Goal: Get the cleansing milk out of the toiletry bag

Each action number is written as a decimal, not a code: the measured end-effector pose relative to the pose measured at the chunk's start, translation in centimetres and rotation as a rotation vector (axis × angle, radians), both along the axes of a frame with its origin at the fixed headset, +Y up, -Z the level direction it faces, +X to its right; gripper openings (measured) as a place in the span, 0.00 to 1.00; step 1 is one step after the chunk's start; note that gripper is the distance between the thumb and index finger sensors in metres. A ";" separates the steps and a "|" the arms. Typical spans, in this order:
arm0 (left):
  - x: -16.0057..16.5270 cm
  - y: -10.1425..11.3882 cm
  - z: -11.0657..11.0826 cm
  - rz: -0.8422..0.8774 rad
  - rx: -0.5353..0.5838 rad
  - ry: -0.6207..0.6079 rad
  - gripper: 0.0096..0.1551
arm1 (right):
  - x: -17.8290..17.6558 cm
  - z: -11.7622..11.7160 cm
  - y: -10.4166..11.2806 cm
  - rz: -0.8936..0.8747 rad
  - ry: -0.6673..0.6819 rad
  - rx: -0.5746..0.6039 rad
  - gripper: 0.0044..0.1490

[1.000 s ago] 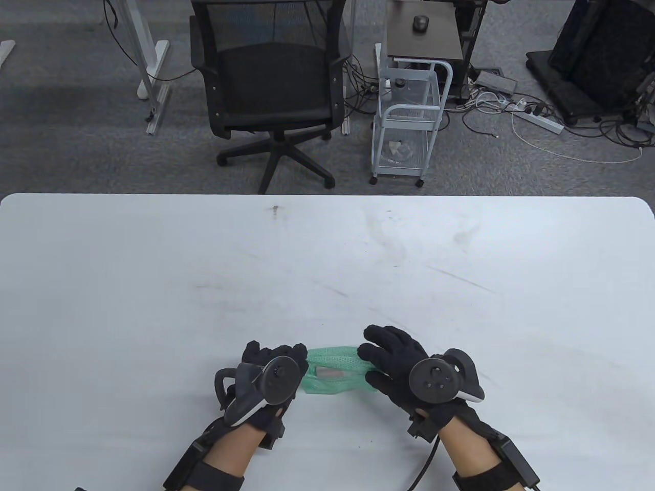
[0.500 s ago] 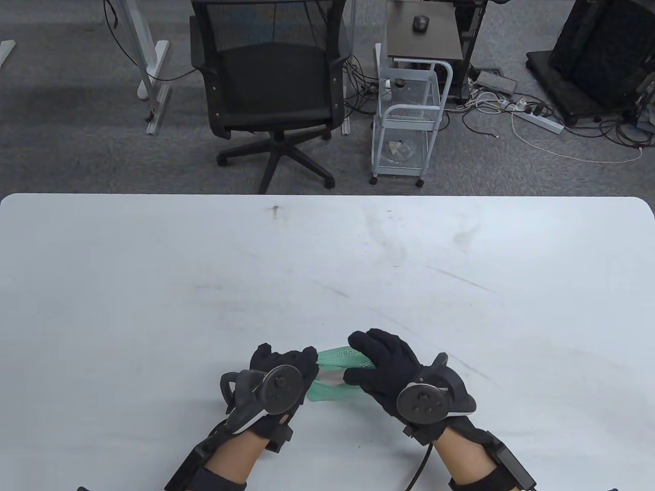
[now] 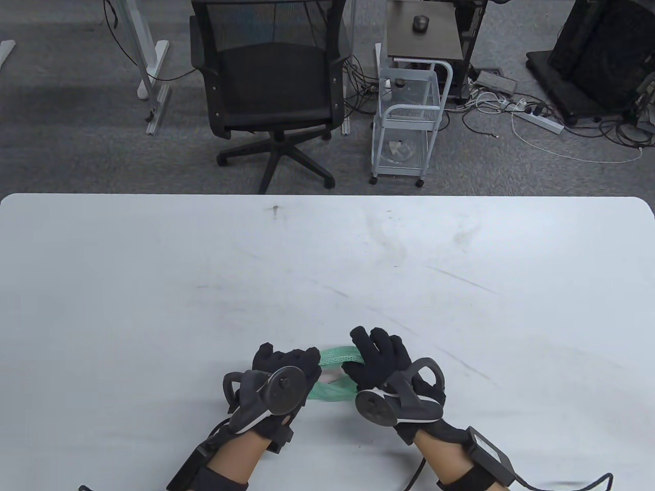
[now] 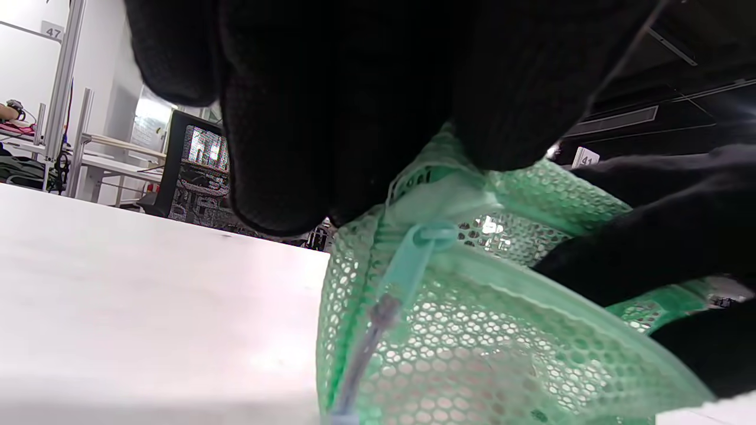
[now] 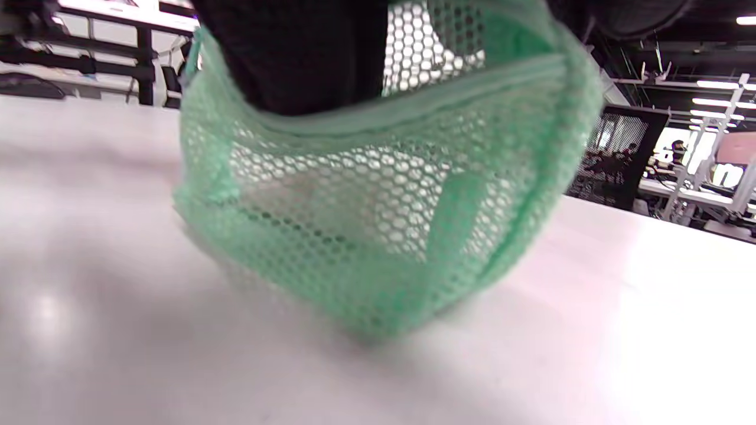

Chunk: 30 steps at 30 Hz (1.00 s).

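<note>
A green mesh toiletry bag lies on the white table near the front edge, between my hands. My left hand grips its left end by the zipper pull. My right hand is tipped over the bag's right end, and its fingers reach down into the open top. A pale pinkish shape, the cleansing milk, shows inside through the mesh. Whether the right fingers hold it is hidden.
The table's far edge runs behind the bare tabletop. Beyond it on the floor stand a black office chair and a white wire cart.
My right hand has rolled over and moved left, its fingers dipping into the bag's opening. The bag has bunched up shorter between the hands. My left hand has shifted slightly right.
</note>
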<state>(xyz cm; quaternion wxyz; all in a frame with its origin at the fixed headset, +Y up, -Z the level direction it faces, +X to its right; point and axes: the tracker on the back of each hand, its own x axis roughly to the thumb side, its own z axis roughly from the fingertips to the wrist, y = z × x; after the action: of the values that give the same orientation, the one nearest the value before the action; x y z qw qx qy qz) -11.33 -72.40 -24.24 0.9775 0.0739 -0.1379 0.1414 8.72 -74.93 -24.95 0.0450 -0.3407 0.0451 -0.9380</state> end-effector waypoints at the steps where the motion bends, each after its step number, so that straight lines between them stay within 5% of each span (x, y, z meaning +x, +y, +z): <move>1: 0.0 0.0 0.0 0.000 -0.001 0.000 0.24 | 0.0 -0.1 -0.1 0.010 -0.006 -0.008 0.37; 13: 0.1 0.0 -0.1 -0.024 -0.022 0.007 0.32 | -0.2 -1.7 -2.1 0.085 -0.088 -0.139 0.48; 23: 0.2 0.0 -0.2 -0.031 -0.031 0.005 0.34 | -0.7 -2.3 -2.3 0.028 -0.115 -0.067 0.38; 30: 0.2 -0.1 -0.3 -0.030 -0.037 0.004 0.34 | -0.7 -2.7 -2.6 0.075 -0.151 -0.092 0.40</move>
<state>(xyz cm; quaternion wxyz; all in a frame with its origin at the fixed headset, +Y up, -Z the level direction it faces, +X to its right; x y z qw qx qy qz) -11.10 -72.46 -24.51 0.9810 0.0540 -0.1342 0.1291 8.02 -77.55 -27.60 0.0675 -0.2723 -0.0143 -0.9597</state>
